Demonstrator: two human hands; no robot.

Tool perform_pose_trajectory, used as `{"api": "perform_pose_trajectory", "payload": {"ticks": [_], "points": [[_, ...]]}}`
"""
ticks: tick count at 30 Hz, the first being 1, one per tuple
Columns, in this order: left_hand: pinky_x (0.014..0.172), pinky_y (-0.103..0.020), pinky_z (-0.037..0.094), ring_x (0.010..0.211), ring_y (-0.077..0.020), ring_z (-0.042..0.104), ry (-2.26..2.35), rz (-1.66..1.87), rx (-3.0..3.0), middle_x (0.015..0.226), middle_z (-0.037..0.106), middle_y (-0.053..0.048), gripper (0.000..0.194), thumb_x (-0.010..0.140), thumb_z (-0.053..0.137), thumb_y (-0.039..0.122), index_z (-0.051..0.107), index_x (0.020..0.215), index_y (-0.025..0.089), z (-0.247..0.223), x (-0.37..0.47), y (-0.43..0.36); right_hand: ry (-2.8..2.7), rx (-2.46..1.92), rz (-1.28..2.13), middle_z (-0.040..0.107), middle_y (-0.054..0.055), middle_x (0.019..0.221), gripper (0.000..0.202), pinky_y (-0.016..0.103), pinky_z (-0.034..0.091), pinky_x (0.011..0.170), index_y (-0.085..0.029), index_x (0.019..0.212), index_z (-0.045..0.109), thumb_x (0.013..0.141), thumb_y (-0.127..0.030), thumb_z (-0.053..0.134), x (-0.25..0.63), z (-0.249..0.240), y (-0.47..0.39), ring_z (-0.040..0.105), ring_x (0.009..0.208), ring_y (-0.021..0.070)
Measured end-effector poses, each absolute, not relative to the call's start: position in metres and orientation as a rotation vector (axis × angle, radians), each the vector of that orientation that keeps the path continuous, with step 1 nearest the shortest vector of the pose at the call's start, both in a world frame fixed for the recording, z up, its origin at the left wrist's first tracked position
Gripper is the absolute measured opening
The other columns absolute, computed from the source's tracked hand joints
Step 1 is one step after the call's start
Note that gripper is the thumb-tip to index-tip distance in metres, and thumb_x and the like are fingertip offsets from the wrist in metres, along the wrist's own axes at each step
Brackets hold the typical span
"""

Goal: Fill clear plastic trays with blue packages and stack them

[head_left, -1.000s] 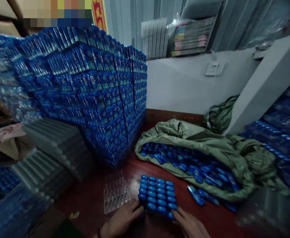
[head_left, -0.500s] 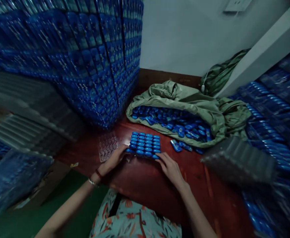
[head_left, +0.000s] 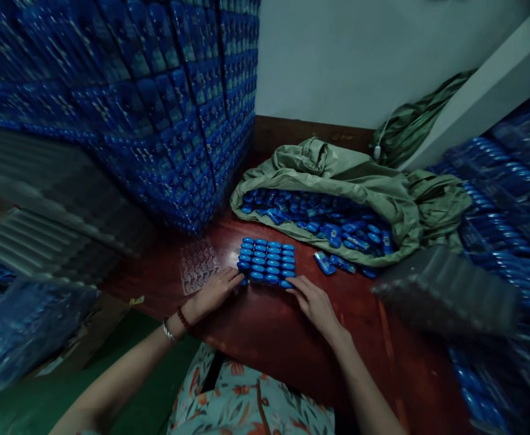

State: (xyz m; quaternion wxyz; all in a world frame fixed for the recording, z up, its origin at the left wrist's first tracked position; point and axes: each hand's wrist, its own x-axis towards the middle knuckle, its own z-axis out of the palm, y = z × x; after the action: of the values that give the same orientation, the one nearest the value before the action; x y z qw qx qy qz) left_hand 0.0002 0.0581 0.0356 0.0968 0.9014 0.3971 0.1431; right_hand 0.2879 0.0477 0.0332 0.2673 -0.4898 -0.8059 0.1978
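Note:
A block of small blue bottle-like items (head_left: pixel 266 261) stands in close rows on the red-brown table (head_left: pixel 265 326), their rounded blue ends up. My left hand (head_left: pixel 222 289) is at its near left corner, fingers closed on a blue item there; the fingertips are partly hidden. At the near right corner, the thumb and fingers of my right hand (head_left: pixel 312 302) close on the end item of the front row. Left of the block lies an empty clear plastic tray (head_left: pixel 197 264) with moulded hollows, partly behind my left hand.
An open green sack (head_left: pixel 337 163) full of loose blue items lies behind the block, with several spilled items (head_left: pixel 324 263) before it. Tall wrapped blue stacks (head_left: pixel 165 115) rise at left. Stacked clear trays (head_left: pixel 446 290) stand at right, more (head_left: pixel 33 241) at left.
My left hand has shifted slightly right, and the blue item at the near left corner now sits closer in against the block. My right hand stays at the right corner. The view has shifted slightly.

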Motion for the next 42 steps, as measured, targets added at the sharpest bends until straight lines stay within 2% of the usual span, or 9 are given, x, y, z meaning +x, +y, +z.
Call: {"api": "perform_pose_trajectory", "payload": {"ticks": [7,13,18,23,26,29,35,42], "points": [[0.078,-0.029,0.047,0.088,-0.0166,0.054,1.224,0.544,2.61,0.098,0.058,-0.008,0.032,0.087,0.036,0.004,0.054,0.11,0.017,0.027,-0.002,0.051,-2.148,-1.305,0.601,0.063,0.006,0.089,0.025,0.027,0.049,0.071,-0.022,0.107,0.063,0.092,-0.03,0.045,0.29,0.037,0.053,0.062,0.078,0.0169],[0.073,-0.025,0.046,0.08,-0.0138,0.056,1.255,0.676,2.261,0.092,0.06,-0.004,0.034,0.082,0.037,-0.002,0.057,0.103,0.017,0.045,0.008,0.07,-2.177,-1.265,0.646,0.064,0.005,0.089,0.024,0.027,0.049,0.071,-0.021,0.107,0.063,0.091,-0.031,0.047,0.291,0.043,0.058,0.062,0.079,0.0167],[0.072,-0.027,0.046,0.077,-0.015,0.054,1.28,0.6,2.308,0.091,0.058,-0.005,0.029,0.085,0.04,0.004,0.056,0.106,0.015,0.049,0.005,0.081,-2.196,-1.276,0.662,0.065,0.005,0.09,0.024,0.026,0.049,0.071,-0.022,0.107,0.063,0.092,-0.031,0.047,0.289,0.045,0.056,0.063,0.08,0.0169],[0.08,-0.033,0.047,0.089,-0.02,0.053,1.224,0.34,2.585,0.1,0.057,-0.01,0.026,0.087,0.041,0.006,0.052,0.11,0.014,0.044,0.004,0.077,-2.217,-1.293,0.65,0.064,0.005,0.09,0.025,0.026,0.049,0.07,-0.023,0.109,0.062,0.092,-0.03,0.045,0.288,0.045,0.056,0.063,0.079,0.0171],[0.085,-0.035,0.047,0.093,-0.0199,0.053,1.201,0.265,2.667,0.1,0.057,-0.009,0.028,0.086,0.04,0.003,0.052,0.107,0.015,0.042,0.005,0.077,-2.23,-1.284,0.649,0.064,0.005,0.089,0.025,0.026,0.048,0.069,-0.023,0.109,0.062,0.093,-0.03,0.044,0.288,0.046,0.057,0.063,0.078,0.0166],[0.084,-0.033,0.047,0.091,-0.0179,0.054,1.164,0.301,2.676,0.099,0.057,-0.007,0.028,0.086,0.039,0.003,0.053,0.107,0.017,0.041,0.002,0.08,-2.233,-1.277,0.637,0.064,0.006,0.09,0.025,0.026,0.048,0.069,-0.023,0.109,0.061,0.093,-0.03,0.043,0.288,0.045,0.056,0.063,0.079,0.0169],[0.079,-0.028,0.049,0.088,-0.0148,0.055,1.225,0.63,2.58,0.101,0.056,-0.007,0.031,0.09,0.035,0.007,0.049,0.115,0.017,0.028,-0.009,0.075,-2.225,-1.312,0.592,0.064,0.005,0.092,0.025,0.026,0.049,0.069,-0.023,0.109,0.06,0.093,-0.03,0.043,0.287,0.042,0.054,0.063,0.08,0.0171],[0.087,-0.036,0.047,0.104,-0.0204,0.05,1.179,0.408,2.702,0.111,0.055,-0.011,0.038,0.087,0.035,0.005,0.047,0.121,0.018,0.015,-0.011,0.069,-2.226,-1.286,0.641,0.065,0.006,0.093,0.025,0.027,0.05,0.072,-0.023,0.109,0.061,0.093,-0.031,0.044,0.287,0.045,0.057,0.064,0.082,0.0173]]}}
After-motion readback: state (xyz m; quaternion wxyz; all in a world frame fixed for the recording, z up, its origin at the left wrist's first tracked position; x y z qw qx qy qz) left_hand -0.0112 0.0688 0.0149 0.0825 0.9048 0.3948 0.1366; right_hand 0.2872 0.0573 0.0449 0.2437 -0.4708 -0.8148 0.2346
